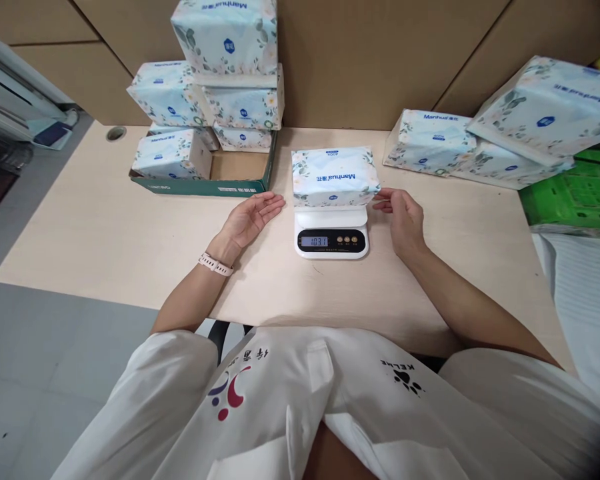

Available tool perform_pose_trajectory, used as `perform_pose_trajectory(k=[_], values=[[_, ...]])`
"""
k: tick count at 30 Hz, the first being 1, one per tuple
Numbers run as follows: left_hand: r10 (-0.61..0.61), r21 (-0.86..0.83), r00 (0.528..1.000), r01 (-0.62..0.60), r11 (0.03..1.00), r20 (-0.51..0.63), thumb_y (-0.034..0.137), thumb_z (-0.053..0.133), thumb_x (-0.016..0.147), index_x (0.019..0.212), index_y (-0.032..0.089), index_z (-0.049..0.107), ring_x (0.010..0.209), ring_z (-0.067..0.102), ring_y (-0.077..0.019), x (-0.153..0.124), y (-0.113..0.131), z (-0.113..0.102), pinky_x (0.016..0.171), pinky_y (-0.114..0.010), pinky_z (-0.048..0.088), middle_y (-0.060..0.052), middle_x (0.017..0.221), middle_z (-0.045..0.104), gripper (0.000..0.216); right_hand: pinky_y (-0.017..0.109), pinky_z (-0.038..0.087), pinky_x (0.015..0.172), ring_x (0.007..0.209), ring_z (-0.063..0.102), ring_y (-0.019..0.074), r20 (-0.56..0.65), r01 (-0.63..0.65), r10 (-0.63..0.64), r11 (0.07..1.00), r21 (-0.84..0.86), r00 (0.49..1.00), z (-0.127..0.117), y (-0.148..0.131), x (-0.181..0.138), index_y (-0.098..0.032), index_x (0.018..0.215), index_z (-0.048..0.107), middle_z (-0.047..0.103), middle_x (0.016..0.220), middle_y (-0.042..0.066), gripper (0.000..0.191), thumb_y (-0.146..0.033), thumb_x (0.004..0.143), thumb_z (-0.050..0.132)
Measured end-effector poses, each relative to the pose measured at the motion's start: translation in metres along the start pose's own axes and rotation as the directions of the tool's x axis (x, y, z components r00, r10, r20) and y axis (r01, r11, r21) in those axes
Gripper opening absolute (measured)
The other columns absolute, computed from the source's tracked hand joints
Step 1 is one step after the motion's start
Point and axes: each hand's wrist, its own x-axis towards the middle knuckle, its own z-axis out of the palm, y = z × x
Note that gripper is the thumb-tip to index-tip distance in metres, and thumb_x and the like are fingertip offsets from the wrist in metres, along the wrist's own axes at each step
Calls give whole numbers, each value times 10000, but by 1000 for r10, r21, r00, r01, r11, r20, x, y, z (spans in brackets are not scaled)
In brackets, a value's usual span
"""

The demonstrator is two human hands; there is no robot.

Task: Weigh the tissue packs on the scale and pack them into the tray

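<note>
A pale wood-topped desk (90, 247) stands against a brown panelled partition (350, 73).
Dark seams (473, 55) divide the panels, and a round cable hole (116, 134) sits near the desktop's back left corner; grey tiled floor (45, 360) spreads out on the left, where a whitish structure (15, 83) is too blurred to identify, and soft light falls fairly evenly over the desktop.

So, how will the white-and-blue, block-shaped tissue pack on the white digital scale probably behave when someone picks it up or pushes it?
The tissue pack would probably yield when squeezed, because its wrapper looks thin and soft at the edges. Its flat faces make rolling unlikely. Pushed sideways, it might slip off the scale, since its right end appears to overhang.
</note>
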Motion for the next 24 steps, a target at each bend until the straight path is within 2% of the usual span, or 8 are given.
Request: perform_pose_trajectory(k=[10,16,24], values=[[-6,-21,1000,6,1000,19,154,561,1033,969,110,764,1158,805,-221,1,-1,-1,1268,-417,511,-155,1131,831,217,419,613,950,909,752,183,1,2,-2,1000,9,1000,0,1,1,-273,1072,783,808,1104,45,534,-728,1022,507],[-6,-8,1000,6,1000,4,155,593,1011,973,115,762,1250,778,-240,1,0,-1,1291,-429,489,-167,1156,830,178,435,616,965,908,754,188,-5,2,-2,1000,15,1000,0,2,0,-276,1064,789,817,1095,45,524,-725,1021,522],[-15,-36,1000,16,999,18,136,557,1036,973,103,760,1097,815,-205,-2,1,1,1260,-404,509,-141,1099,836,215,394,608,930,906,754,178,-7,14,-14,1000,15,1000,0,2,0,-275,1059,792,815,1096,38,522,-720,1030,522]])
